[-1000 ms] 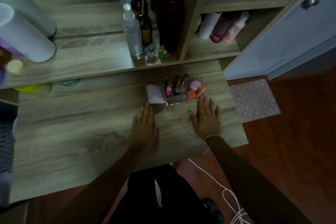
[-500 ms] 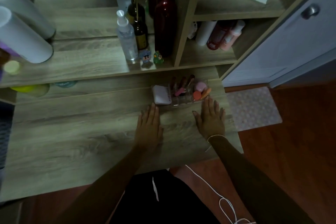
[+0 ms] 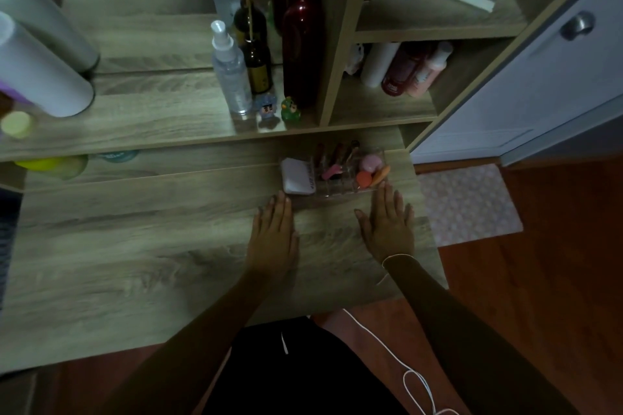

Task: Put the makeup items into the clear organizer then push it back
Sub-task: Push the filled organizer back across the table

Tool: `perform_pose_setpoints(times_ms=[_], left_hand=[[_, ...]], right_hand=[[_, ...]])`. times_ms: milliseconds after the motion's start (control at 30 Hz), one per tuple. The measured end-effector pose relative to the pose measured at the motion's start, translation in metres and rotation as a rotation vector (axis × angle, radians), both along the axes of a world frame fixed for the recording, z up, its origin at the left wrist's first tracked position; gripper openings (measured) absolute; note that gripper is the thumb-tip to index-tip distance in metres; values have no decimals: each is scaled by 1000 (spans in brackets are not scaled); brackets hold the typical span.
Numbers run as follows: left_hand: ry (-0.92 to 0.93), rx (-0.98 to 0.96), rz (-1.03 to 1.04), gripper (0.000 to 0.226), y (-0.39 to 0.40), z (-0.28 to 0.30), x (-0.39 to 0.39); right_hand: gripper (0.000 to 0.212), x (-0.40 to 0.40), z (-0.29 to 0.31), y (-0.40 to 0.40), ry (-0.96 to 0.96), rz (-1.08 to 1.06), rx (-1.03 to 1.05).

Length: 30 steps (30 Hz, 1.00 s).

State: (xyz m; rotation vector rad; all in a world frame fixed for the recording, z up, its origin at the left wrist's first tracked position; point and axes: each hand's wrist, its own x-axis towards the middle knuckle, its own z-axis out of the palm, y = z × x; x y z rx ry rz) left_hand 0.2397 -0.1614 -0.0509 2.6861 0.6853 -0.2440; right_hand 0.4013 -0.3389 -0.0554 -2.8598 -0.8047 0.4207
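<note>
The clear organizer stands at the back right of the wooden desk, close under the shelf edge. It holds a white compact, a pink item, several dark tubes, a pink sponge and orange sponges. My left hand lies flat on the desk, fingertips at the organizer's front left corner. Flat as well, my right hand has its fingertips at the front right corner. Neither hand holds anything.
A raised shelf runs just behind the organizer, with a spray bottle, a dark bottle, a red vase and two small figurines. White cylinders stand at the left. A cupboard door is on the right.
The organizer has slid back toward the shelf, and both flat hands have followed it forward. The view has shifted slightly.
</note>
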Motion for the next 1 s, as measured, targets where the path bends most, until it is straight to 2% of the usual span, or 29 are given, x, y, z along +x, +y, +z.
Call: perform_pose_setpoints(times_ms=[1000], left_hand=[[9, 16, 24, 63, -6, 6, 0]], right_hand=[[73, -4, 8, 6, 41, -24, -8]])
